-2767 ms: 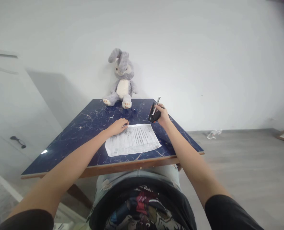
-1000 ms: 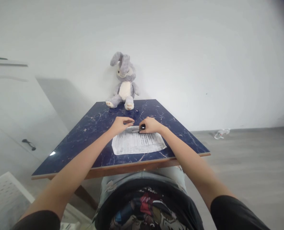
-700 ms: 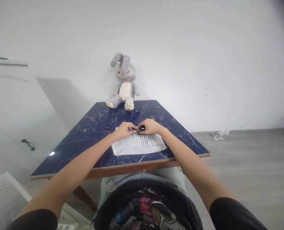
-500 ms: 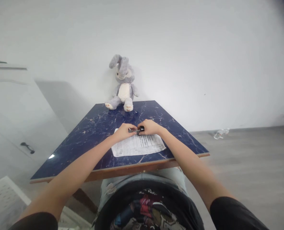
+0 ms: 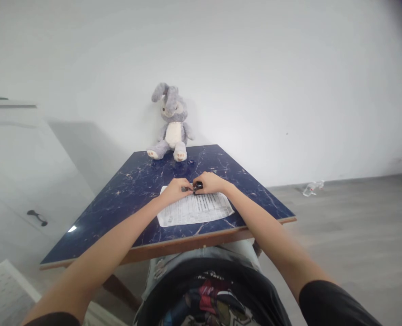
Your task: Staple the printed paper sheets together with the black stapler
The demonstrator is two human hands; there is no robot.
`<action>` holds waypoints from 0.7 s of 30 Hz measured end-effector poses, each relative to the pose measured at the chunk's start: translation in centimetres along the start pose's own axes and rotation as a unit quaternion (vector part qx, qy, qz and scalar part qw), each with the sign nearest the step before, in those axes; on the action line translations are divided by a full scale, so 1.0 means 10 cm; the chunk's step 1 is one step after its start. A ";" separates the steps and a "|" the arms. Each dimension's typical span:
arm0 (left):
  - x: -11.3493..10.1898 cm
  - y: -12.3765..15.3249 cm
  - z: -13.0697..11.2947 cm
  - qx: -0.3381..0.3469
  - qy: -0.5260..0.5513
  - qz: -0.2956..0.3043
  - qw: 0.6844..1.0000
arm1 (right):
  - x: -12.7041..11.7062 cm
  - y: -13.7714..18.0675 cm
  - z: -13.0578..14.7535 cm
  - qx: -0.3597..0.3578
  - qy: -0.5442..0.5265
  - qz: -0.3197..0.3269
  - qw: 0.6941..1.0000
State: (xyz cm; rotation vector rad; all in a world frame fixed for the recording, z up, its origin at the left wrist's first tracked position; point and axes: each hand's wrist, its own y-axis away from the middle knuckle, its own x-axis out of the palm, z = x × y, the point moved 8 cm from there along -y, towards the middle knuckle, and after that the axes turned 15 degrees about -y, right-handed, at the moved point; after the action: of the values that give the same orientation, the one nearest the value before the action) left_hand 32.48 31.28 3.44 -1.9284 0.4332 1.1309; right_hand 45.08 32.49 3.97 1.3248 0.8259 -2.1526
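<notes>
A small black glossy object [image 5: 198, 185] is pinched in the fingers of my right hand [image 5: 210, 182]. Beside it, my left hand [image 5: 174, 191] closes its fingertips on a small dark, partly metallic piece [image 5: 186, 188]. The two hands almost meet, and whether the pieces are joined I cannot tell. Fingers cover much of both. Beneath the hands a printed white sheet of paper [image 5: 196, 211] lies flat on the blue marbled table [image 5: 119, 199], its far edge partly hidden by them.
A grey plush rabbit [image 5: 173, 129] sits at the table's far edge against the white wall [image 5: 272, 90]. To the left stands a white cabinet [image 5: 11, 167] with a dark handle [image 5: 37, 218]. A clear plastic item [image 5: 313, 188] lies on the grey floor [image 5: 350, 226] at right.
The view has shifted slightly. My hands stay close together over the paper, with the left fingers now covering more of the metallic piece.
</notes>
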 end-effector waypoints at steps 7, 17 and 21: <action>-0.05 0.08 0.19 0.031 0.048 0.087 0.995 | -0.04 0.02 -0.04 -0.002 -0.030 -0.006 1.000; 0.05 0.04 0.24 -0.040 0.082 0.070 0.993 | -0.05 0.00 0.01 -0.090 -0.190 -0.024 0.977; 0.16 -0.06 0.19 -0.070 0.015 0.028 0.997 | -0.07 -0.06 0.08 -0.118 -0.222 -0.042 0.967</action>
State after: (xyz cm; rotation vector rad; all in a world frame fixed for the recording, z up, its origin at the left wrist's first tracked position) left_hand 32.66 33.28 1.93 -2.0671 0.4371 1.1983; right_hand 44.52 32.41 4.98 0.6625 0.9232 -2.2097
